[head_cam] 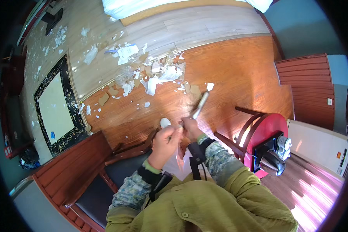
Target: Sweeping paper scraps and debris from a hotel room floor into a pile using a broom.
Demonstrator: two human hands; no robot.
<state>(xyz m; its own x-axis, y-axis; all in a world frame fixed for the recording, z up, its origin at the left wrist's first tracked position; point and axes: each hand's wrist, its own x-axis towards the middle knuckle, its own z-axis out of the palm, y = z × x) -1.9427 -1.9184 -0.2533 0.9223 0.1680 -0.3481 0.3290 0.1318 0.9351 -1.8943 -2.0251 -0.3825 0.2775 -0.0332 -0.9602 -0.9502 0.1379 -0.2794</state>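
Note:
Close together in front of my body are my left hand [166, 145] and my right hand [190, 127]. A long pale handle [200, 105] extends from beside my right hand, which is closed around its near end; the tool's kind cannot be told. My left hand's fingertips are pinched together by my right hand, and whether anything lies between them is hidden. White, pinkish see-through plastic [179, 162] hangs beneath my hands. Just past my left hand, a white rounded shoe tip [165, 122] shows. Torn paper, cardboard pieces and clear plastic [162, 74] lie heaped on the wooden floor.
On my left stand a wooden armchair with dark cushions [95, 191] and a slatted red partition [72, 156]. To the right, a round red table [266, 123] bears a metal kettle [272, 162] and cups. A bed [162, 13] stands ahead, with scraps scattered over the floor.

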